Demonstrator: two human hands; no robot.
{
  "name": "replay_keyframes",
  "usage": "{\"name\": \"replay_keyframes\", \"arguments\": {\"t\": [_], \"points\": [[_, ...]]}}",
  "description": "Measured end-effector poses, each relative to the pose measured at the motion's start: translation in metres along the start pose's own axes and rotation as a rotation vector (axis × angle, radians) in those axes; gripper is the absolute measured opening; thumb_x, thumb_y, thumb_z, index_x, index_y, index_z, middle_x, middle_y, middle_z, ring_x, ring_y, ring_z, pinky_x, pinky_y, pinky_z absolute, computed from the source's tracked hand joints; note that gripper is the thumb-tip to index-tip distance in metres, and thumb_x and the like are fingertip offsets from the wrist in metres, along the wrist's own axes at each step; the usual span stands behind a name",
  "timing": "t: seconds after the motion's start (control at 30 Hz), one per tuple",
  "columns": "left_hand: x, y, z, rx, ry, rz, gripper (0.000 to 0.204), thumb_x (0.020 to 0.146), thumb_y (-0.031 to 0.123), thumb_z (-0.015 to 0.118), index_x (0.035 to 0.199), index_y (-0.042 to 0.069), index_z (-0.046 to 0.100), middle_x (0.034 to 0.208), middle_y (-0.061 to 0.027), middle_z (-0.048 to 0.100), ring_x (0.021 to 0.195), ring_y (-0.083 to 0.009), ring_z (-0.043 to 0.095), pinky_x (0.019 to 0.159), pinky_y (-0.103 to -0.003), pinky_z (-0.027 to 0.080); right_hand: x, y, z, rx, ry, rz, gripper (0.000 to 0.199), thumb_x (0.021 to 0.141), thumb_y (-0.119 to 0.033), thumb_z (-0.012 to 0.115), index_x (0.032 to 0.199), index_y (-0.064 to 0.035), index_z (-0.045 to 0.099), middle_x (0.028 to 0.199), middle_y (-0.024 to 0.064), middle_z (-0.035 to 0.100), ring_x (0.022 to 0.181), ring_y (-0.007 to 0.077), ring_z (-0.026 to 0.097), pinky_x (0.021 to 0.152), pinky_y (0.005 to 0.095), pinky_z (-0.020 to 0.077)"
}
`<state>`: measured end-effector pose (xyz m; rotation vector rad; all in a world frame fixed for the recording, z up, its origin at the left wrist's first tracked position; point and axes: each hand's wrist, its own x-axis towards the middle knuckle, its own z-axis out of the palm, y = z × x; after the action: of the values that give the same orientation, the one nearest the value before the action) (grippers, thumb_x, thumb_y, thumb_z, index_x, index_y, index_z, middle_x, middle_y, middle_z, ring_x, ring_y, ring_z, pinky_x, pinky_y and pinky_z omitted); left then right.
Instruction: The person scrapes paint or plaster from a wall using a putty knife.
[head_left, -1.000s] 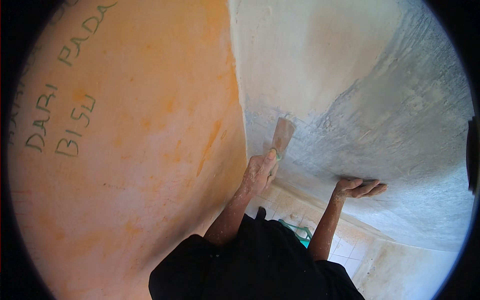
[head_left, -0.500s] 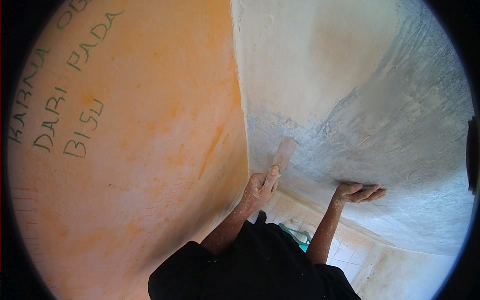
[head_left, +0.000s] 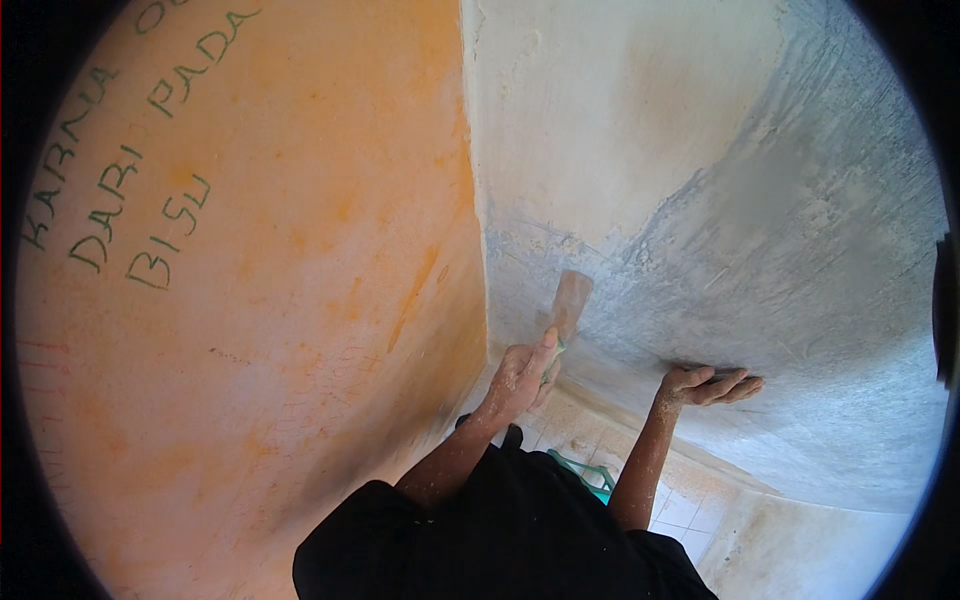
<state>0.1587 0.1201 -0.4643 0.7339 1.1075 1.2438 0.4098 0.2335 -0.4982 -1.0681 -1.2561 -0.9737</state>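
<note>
My left hand (head_left: 520, 378) is closed around the handle of a putty knife (head_left: 573, 298), its thumb lying along the tool toward the blade. The wide, dusty blade points up and slightly right, against or very close to the grey scraped wall (head_left: 720, 270) near the corner. Farther right, my right hand (head_left: 710, 386) rests on the same wall, fingers stretched out and holding nothing. Pale dust and crumbs cover both hands and forearms. The handle is mostly hidden by the left fingers.
On the left stands an orange, patchy wall (head_left: 300, 250) with green handwriting, meeting the other wall at a corner. Cream paint (head_left: 590, 120) covers the upper part of the scraped wall. Below lie white floor tiles (head_left: 680, 505) with debris and a green object (head_left: 590, 475), partly hidden by my body.
The view has shifted slightly, so the walls appear a little farther left. The putty knife blade has turned a touch more upright. My right hand stays on the wall.
</note>
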Motion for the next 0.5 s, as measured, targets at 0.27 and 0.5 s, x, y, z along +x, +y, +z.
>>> {"name": "replay_keyframes", "arguments": {"t": [0.27, 0.5], "points": [[0.002, 0.001, 0.009, -0.126, -0.019, -0.027, 0.061, 0.097, 0.057, 0.038, 0.058, 0.01, 0.044, 0.045, 0.003, 0.036, 0.035, -0.0076, 0.036, 0.034, -0.024, 0.026, 0.007, -0.003, 0.0, 0.018, 0.003, 0.0, 0.049, 0.096, -0.021, 0.037, 0.14, 0.0014, 0.037, 0.15, 0.0219, 0.026, 0.141, 0.0387, 0.021, 0.113, 0.0569, 0.0173], [0.007, -0.009, 0.015, -0.024, 0.102, 0.04, 0.061, 0.096, 0.06, 0.038, 0.06, 0.01, 0.044, 0.045, 0.0023, 0.037, 0.034, -0.008, 0.035, 0.033, -0.025, 0.026, 0.006, -0.001, 0.0, 0.025, 0.001, -0.025, 0.049, 0.096, -0.019, 0.036, 0.14, 0.0016, 0.038, 0.151, 0.0219, 0.026, 0.14, 0.0388, 0.022, 0.113, 0.057, 0.0177]]}}
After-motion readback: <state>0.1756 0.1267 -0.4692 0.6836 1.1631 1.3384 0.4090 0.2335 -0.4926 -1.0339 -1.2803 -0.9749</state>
